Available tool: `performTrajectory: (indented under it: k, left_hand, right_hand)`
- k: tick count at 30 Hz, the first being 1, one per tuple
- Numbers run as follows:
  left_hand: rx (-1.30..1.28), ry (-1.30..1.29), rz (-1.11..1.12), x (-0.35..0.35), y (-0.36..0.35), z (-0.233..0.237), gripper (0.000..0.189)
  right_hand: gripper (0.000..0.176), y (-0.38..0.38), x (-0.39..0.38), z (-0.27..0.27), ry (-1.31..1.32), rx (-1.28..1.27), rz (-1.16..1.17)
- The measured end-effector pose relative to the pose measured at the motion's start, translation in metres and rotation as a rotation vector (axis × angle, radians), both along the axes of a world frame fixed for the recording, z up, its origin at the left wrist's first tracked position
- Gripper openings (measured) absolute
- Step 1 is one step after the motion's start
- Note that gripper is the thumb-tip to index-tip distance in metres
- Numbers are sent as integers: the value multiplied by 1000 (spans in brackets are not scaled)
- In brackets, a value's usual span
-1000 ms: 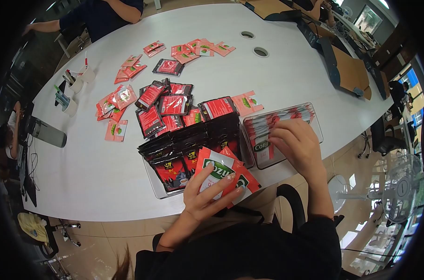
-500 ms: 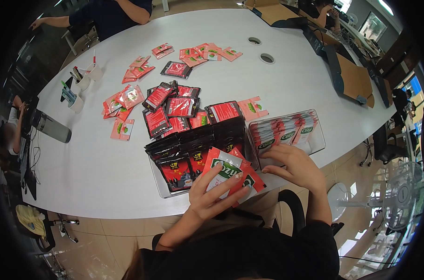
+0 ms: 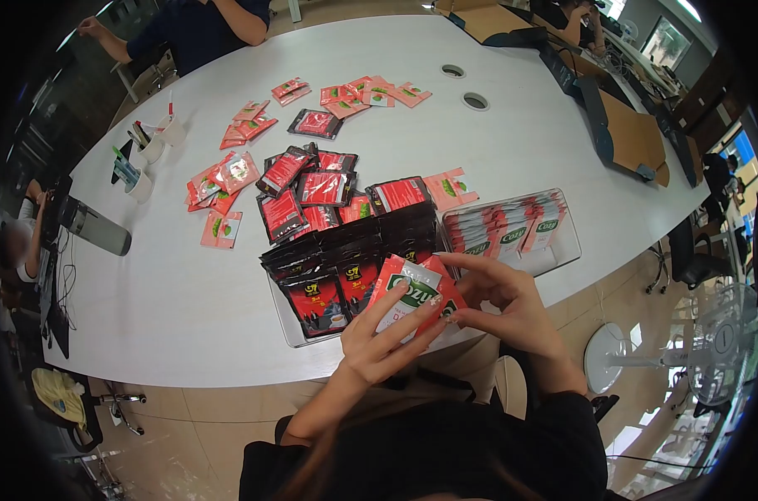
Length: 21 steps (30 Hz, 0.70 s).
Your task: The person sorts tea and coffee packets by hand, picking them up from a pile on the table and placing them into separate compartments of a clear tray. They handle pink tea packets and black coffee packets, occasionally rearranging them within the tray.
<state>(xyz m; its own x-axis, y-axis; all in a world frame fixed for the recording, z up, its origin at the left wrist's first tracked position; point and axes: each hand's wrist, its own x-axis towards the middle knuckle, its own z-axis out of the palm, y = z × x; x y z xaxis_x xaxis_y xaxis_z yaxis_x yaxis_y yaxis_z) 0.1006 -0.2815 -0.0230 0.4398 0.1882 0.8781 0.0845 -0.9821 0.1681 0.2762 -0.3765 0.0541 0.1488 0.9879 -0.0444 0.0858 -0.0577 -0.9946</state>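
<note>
Red-and-white Cozy tea sachets (image 3: 406, 282) overlap in my left hand (image 3: 377, 349), its fingers spread across their front and closed on them. My right hand (image 3: 508, 307) pinches the right edge of these sachets between thumb and fingers; part of that grip is hidden. Just behind the hands stands a clear tray packed with black-and-red G7 coffee sachets (image 3: 312, 296). To its right, a clear plastic box (image 3: 569, 249) holds rows of upright Cozy tea sachets (image 3: 512, 227).
Loose coffee sachets (image 3: 325, 189) and pink tea sachets (image 3: 220, 230) lie in piles beyond the trays. Pen cups (image 3: 137, 185) and a bottle (image 3: 99, 227) stand at left. Open cardboard boxes (image 3: 634, 138) line the right edge. Another person (image 3: 199, 33) sits across the table.
My right hand has moved left from the tea box to the sachets in my left hand and now grips their edge. The held sachets have shifted slightly right and up.
</note>
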Motion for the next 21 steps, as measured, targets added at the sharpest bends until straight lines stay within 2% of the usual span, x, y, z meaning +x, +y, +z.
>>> performTrajectory:
  k: [4, 7, 12, 13, 16, 21]
  left_hand:
    - [3, -9, -39, -2, 2, -2, 31]
    - [-16, -77, -41, -1, 2, -5, 31]
    - [-264, -256, -223, -3, -4, -14, 18]
    - [-247, -235, -225, -2, -4, -13, 17]
    - [-170, -156, -260, -3, -1, 0, 14]
    - [-134, -202, -235, -11, 0, -17, 21]
  right_hand:
    - [51, -2, 4, -6, 108, 133, -185]
    - [40, -13, 23, -17, 10, 341, -397]
    - [35, -43, 65, 0, -241, 411, -704]
    - [35, -47, 70, 2, -275, 408, -748]
    - [36, -52, 80, 0, -334, 421, -774]
    - [34, -48, 83, -7, -334, 440, -768]
